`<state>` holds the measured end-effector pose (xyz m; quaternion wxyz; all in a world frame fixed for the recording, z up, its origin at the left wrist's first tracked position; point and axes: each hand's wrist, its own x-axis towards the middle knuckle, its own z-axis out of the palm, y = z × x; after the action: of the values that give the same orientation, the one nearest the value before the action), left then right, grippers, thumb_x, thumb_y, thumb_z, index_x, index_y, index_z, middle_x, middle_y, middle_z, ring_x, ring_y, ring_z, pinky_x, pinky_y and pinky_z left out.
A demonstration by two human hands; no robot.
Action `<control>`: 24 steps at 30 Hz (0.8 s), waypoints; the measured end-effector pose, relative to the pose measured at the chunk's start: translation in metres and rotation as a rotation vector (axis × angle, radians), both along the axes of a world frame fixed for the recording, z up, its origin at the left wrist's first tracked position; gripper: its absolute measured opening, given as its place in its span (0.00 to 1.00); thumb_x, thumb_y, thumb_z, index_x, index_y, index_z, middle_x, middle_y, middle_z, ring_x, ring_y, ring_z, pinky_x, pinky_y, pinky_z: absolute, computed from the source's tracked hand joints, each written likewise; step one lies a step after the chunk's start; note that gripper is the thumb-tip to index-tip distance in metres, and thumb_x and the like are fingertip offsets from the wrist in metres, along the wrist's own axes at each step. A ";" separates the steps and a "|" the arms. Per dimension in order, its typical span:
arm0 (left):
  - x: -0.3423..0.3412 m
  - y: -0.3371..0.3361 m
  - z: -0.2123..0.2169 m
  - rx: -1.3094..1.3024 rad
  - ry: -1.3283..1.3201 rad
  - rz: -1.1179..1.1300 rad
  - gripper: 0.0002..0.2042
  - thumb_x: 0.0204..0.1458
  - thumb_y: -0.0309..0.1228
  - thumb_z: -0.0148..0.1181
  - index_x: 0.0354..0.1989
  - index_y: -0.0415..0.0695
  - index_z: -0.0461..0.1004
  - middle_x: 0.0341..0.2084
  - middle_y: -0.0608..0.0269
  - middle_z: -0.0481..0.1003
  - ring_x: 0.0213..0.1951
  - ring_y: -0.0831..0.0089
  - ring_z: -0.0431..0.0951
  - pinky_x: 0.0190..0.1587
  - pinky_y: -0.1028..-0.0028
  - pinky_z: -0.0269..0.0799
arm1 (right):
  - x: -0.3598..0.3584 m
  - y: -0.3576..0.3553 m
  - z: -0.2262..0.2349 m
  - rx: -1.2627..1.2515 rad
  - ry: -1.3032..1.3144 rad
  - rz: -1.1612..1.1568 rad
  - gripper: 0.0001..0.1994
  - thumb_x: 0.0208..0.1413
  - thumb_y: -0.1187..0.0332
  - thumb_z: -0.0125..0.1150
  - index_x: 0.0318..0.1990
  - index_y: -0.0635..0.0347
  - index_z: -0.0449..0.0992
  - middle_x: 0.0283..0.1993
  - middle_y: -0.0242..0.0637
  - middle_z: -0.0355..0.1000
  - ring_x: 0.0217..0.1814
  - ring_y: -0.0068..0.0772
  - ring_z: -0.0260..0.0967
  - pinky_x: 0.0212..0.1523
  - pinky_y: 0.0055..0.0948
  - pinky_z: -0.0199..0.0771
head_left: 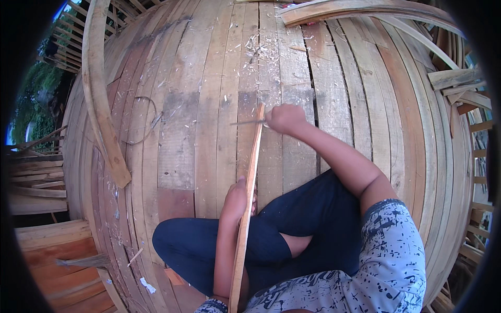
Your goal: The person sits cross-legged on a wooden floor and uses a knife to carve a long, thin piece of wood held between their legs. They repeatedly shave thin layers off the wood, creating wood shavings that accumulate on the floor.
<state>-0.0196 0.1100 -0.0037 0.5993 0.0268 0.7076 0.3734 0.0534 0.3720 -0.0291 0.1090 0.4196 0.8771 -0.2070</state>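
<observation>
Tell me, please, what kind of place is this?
Probably an open-air woodworking yard. The person sits on a plank floor strewn with shavings, stacked boards lie around, and the right hand works a blade on a strip that the left hand steadies.

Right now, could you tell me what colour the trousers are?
Dark navy blue trousers, clearest in the head view.

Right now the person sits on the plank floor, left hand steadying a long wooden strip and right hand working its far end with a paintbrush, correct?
Not quite: the head view shows the right hand holding a thin metal blade-like tool, not a paintbrush. The left hand does steady the long wooden strip.
</observation>
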 end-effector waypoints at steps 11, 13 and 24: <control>0.004 0.011 0.000 -0.030 0.123 -0.060 0.27 0.68 0.53 0.35 0.35 0.40 0.70 0.14 0.67 0.65 0.11 0.76 0.65 0.13 0.72 0.61 | -0.003 -0.003 0.025 0.074 -0.172 0.215 0.19 0.63 0.57 0.49 0.46 0.57 0.84 0.49 0.40 0.81 0.51 0.41 0.80 0.47 0.41 0.80; 0.002 0.009 -0.001 -0.030 0.116 -0.056 0.27 0.68 0.53 0.35 0.35 0.40 0.70 0.14 0.67 0.66 0.11 0.75 0.65 0.13 0.72 0.62 | -0.010 -0.040 0.022 0.029 -0.095 0.239 0.23 0.64 0.55 0.42 0.40 0.58 0.84 0.45 0.46 0.81 0.47 0.47 0.80 0.46 0.45 0.80; 0.003 0.011 0.001 -0.025 0.165 -0.093 0.27 0.68 0.52 0.34 0.34 0.41 0.71 0.14 0.66 0.67 0.11 0.75 0.66 0.13 0.73 0.63 | -0.002 0.034 0.013 -0.001 -0.116 0.006 0.22 0.62 0.59 0.44 0.50 0.60 0.82 0.52 0.44 0.79 0.54 0.45 0.78 0.53 0.43 0.77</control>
<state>-0.0166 0.1210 -0.0031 0.5559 0.0829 0.7572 0.3328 0.0510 0.4061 -0.0163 0.1603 0.4284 0.8704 -0.1823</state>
